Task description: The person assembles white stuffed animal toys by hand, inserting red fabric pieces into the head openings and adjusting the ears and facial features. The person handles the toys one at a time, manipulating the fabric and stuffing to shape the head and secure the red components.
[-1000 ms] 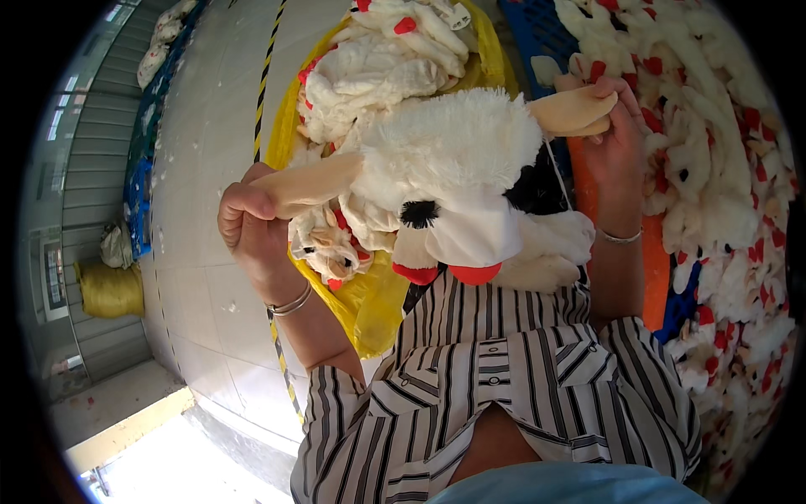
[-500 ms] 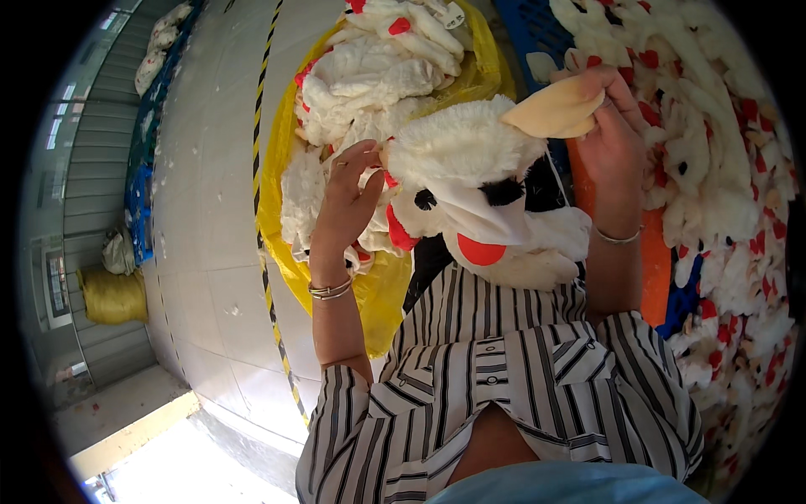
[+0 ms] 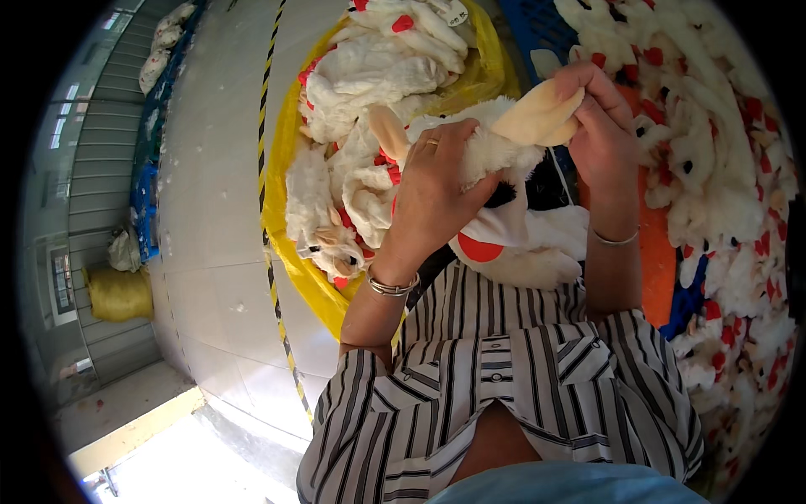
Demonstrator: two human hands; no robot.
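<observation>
In front of my chest is a white plush animal skin [image 3: 537,252] with tan ears, black eye fluff and a round red patch. My right hand [image 3: 603,126] is closed in a pinch on the edge of its tan right-hand ear [image 3: 537,118], which is pulled out sideways. Across the fluffy top of the head lies my left hand [image 3: 438,189], fingers curled over it and thumb on the front beside the black fluff. This hand hides much of the face. The other tan ear [image 3: 388,130] sticks up just past its fingers.
A yellow plastic bag [image 3: 285,202] full of white and red plush skins [image 3: 378,71] stands beyond and left. To the right lies a large heap of similar plush pieces [image 3: 705,160], beside an orange panel [image 3: 656,244] and a blue crate [image 3: 541,29]. Black-yellow tape [image 3: 263,160] marks the floor.
My left hand has moved right, from the side of the plush head onto its top, and has closed over it. My right hand keeps hold of the ear and has shifted slightly left.
</observation>
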